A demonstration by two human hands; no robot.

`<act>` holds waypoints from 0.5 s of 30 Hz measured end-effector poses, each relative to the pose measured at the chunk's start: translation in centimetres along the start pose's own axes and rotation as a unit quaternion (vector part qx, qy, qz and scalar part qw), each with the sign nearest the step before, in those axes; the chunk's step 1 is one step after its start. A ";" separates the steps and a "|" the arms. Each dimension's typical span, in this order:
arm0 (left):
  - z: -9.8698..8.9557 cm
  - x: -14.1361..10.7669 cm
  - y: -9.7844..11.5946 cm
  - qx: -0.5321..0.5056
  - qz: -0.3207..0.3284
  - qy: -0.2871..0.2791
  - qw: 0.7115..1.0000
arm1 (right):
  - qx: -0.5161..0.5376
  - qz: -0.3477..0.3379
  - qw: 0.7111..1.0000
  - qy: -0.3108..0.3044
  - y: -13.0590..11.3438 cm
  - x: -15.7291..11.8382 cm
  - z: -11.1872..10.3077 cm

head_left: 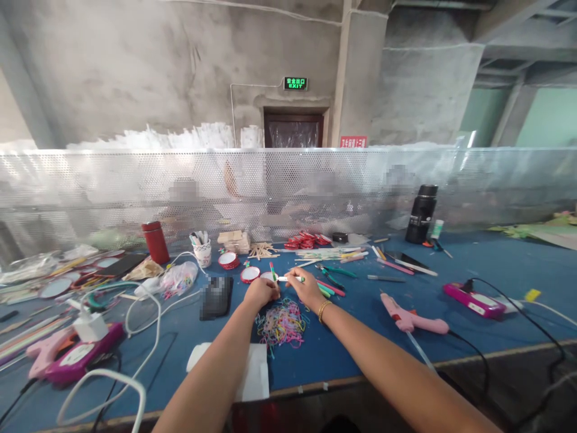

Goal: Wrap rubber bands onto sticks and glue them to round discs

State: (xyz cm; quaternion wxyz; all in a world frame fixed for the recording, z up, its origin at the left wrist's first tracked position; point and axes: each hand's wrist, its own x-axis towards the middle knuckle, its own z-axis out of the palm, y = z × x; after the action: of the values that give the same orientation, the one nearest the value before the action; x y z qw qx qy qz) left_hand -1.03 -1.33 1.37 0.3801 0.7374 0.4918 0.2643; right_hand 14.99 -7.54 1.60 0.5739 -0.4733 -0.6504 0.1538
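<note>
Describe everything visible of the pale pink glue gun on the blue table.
The pale pink glue gun, seemingly plastic, lies on the blue tabletop, to the right of the right forearm and apart from it. Its nozzle points away and leftward, its handle rightward. An orange-red part shows near the middle. A translucent stick extends from its rear towards the table's near edge; a dark cable leaves the handle's end.

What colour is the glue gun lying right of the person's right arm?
Pink glue gun, with a clear stick; it shows best in the head view.
</note>
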 end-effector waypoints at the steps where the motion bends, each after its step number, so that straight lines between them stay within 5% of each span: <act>1: 0.0 0.0 0.0 -0.004 0.002 -0.003 1.000 | 0.003 0.001 1.000 0.000 0.0 0.0 0.0; 15: -0.1 0.6 -0.5 0.037 -0.002 -0.002 0.999 | -0.003 -0.008 1.000 0.005 -0.3 0.1 -0.1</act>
State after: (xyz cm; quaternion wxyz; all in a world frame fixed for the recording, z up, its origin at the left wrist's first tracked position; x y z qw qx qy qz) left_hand -1.14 -0.68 1.01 0.3541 0.7508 0.5016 0.2436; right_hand 14.97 -7.66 1.88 0.5769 -0.4704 -0.6518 0.1454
